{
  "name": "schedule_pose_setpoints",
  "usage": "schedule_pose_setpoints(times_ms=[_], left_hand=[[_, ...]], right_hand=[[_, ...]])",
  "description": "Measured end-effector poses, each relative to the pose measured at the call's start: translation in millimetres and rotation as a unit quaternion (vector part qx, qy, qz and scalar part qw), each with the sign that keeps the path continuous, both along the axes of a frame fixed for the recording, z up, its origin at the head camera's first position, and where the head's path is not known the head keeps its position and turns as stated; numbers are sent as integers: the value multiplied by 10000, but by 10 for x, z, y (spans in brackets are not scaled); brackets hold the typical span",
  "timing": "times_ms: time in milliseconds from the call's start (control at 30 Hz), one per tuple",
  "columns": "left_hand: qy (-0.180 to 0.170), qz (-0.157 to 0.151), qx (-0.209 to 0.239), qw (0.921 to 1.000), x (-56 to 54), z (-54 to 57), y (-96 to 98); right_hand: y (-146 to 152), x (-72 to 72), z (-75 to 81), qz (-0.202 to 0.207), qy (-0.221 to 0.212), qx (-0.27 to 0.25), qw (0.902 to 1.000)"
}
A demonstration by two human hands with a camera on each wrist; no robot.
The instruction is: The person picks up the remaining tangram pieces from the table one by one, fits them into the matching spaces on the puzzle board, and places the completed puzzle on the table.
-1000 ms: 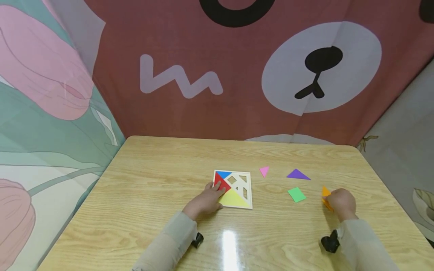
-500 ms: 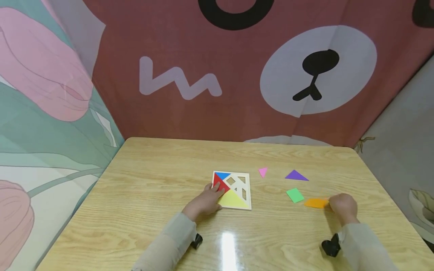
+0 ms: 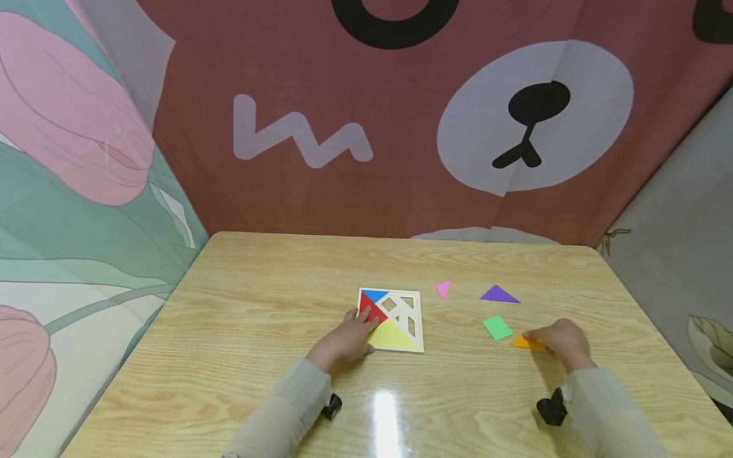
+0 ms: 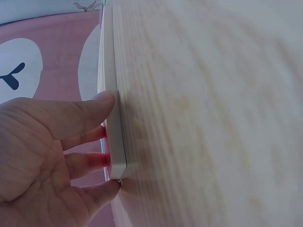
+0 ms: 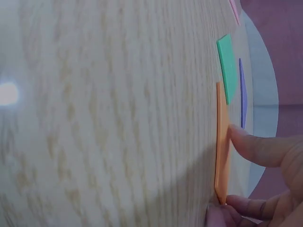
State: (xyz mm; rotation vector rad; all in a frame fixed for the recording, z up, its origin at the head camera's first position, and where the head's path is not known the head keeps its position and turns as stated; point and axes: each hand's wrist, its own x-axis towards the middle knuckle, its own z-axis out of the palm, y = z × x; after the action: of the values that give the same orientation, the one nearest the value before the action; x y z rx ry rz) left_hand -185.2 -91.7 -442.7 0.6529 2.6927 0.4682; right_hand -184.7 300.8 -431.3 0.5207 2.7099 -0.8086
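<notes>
In the head view, my left hand (image 3: 342,337) lies over the left edge of a white tangram board (image 3: 404,310). Fingers rest on its red triangle (image 3: 369,306). The left wrist view shows the thumb against one edge and the little finger at the corner, gripping the board. A blue triangle (image 3: 375,295) and a yellow triangle (image 3: 394,337) also sit in the board; several recesses are bare. My right hand (image 3: 564,340) holds an orange parallelogram piece (image 5: 222,146) low at the tabletop, thumb on one side, curled fingers at its end. The hand covers part of it.
A green square piece (image 3: 497,327) lies just left of the orange one. Behind are a purple triangle (image 3: 500,294) and a pink triangle (image 3: 443,289), both on the wooden table (image 3: 275,280). A printed cloth (image 3: 401,191) hangs along the far edge.
The orange piece has gone from tilted in the right hand to lying flat, further left beside the green square. The right hand has shifted left over it. The left hand stays on the board.
</notes>
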Motion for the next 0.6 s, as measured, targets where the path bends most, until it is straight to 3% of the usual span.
schedule_pose_setpoints(times_ms=[300,600], left_hand=[[14,13,42,10000,-7,-21,-5],[-93,47,77,9999,-23,-34,-9]], right_hand=[[-40,-72,29,1092,-22,626,9920],[-47,-8,23,1909,391,649,9787]])
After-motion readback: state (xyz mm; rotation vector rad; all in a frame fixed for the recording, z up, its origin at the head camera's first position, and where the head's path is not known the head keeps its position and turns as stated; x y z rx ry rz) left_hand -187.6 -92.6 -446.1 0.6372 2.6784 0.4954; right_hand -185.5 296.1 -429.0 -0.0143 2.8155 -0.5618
